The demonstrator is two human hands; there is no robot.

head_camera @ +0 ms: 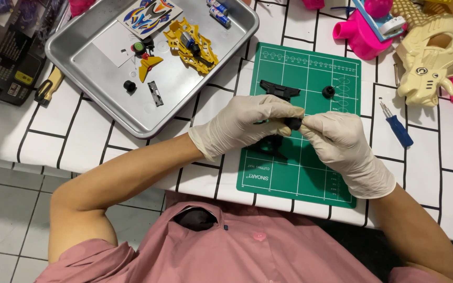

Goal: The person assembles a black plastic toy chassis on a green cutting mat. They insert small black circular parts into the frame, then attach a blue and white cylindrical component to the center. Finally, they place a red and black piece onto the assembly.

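Both hands: left hand [247, 123] and right hand [336, 139], gloved, pinching one small black part [293, 123] together
under them: green cutting mat [310, 173]

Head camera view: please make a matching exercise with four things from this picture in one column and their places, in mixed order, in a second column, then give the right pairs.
Things:
1. yellow toy car frame
2. blue-handled screwdriver
3. small black wheel
4. small black part

Places:
A. between the fingertips of the left hand and the right hand
B. on the checked tablecloth, right of the green cutting mat
C. in the metal tray
D. lying free on the green cutting mat, near its top right

Pairs: 1-C, 2-B, 3-D, 4-A
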